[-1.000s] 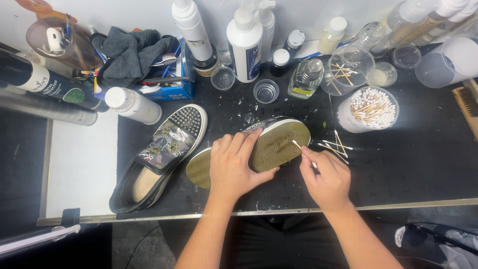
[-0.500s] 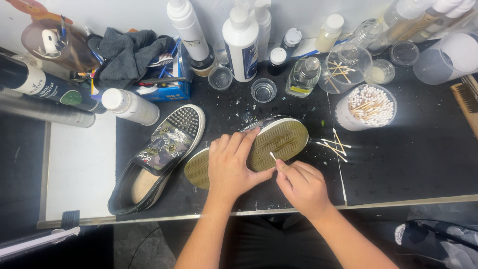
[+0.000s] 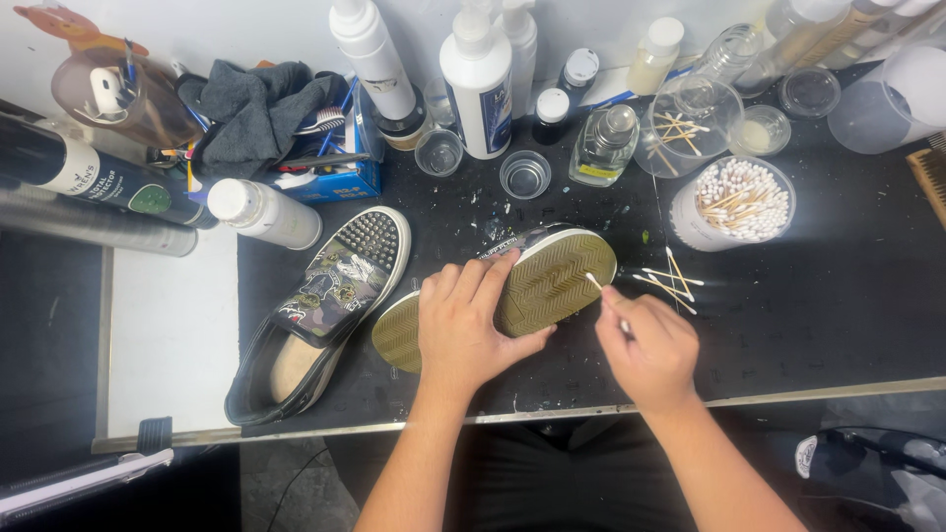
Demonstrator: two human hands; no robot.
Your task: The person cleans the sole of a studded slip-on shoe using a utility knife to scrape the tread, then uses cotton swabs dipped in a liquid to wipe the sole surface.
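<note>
Swab (image 3: 595,284) now back at sole (image 3: 552,281).

A black desk (image 3: 828,296) with a pale metal front edge fills the view; a white panel (image 3: 168,335) lies at its left end; a white wall (image 3: 246,30) rises behind; dark floor (image 3: 286,483) shows below; light is bright and even

— What labelled things do you see around the white pump bottle (image 3: 477,84)?

— It bears a dark blue label. To its left, you have a blue box (image 3: 340,177); farther left lies a black tube (image 3: 94,177) with a white-and-green label.
</note>
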